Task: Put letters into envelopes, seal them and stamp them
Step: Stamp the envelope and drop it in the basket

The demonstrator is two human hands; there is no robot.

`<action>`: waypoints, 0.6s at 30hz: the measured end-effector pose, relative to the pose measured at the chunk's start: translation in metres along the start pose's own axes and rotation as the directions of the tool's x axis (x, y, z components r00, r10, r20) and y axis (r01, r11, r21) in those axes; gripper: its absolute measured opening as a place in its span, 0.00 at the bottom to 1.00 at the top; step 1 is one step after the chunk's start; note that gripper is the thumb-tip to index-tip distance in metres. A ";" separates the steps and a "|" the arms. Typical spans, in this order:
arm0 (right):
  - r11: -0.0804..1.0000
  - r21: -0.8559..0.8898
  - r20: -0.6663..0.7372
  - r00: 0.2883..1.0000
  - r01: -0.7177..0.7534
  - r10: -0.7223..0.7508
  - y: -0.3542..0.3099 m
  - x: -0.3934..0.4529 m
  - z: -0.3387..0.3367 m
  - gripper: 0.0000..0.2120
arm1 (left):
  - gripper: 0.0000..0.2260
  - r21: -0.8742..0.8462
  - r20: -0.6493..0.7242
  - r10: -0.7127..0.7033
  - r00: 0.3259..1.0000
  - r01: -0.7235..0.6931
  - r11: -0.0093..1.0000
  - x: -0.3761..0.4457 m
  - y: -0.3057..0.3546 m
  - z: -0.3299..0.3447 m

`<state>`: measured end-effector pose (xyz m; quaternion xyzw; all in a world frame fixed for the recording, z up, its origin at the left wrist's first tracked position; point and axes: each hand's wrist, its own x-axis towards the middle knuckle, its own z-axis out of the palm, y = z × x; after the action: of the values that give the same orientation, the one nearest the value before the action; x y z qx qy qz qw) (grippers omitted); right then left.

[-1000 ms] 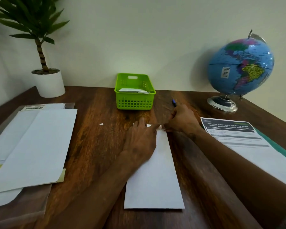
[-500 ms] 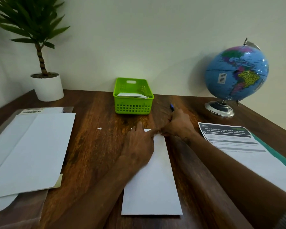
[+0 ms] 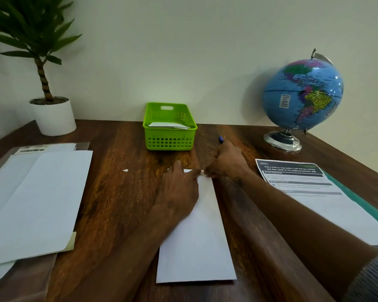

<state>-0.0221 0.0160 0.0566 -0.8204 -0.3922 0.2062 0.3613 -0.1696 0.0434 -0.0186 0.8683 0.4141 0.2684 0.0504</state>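
A white envelope [image 3: 201, 236] lies lengthwise on the wooden table [image 3: 118, 192] in front of me. My left hand [image 3: 179, 192] rests flat on its far end, fingers straight, the index finger reaching toward the far right corner. My right hand [image 3: 227, 162] is curled at that corner, and its fingertips pinch a small pale stamp [image 3: 202, 173] against the envelope edge. A stack of printed letters [image 3: 314, 192] lies to the right on a green folder. Several blank envelopes [image 3: 37, 197] are piled at the left.
A green plastic basket [image 3: 169, 142] holding a white envelope stands at the back centre. A blue pen tip [image 3: 220, 139] shows just beyond my right hand. A globe [image 3: 302, 94] stands at back right, a potted plant [image 3: 54, 118] at back left. A tiny paper scrap [image 3: 125, 170] lies on the wood.
Both hands stay at the envelope's far end with hardly any movement. My head has tipped, so the whole scene sits a little lower in view.
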 end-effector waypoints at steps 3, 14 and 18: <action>0.999 -0.048 0.000 1.000 0.007 -0.007 -0.002 0.001 0.000 0.30 | 0.17 0.007 0.012 -0.001 1.000 0.001 1.000 0.000 0.000 -0.001; 0.985 -0.173 0.018 1.000 0.015 -0.012 -0.008 0.000 0.000 0.31 | 0.17 0.048 0.035 -0.007 0.999 0.005 0.999 0.001 0.002 -0.003; 0.974 -0.223 0.021 0.999 0.030 -0.026 -0.009 -0.001 0.001 0.30 | 0.17 0.052 0.038 -0.013 0.999 0.011 0.999 0.001 0.003 -0.002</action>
<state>-0.0279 0.0199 0.0628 -0.8483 -0.4275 0.1632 0.2664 -0.1685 0.0422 -0.0154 0.8718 0.4252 0.2405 0.0374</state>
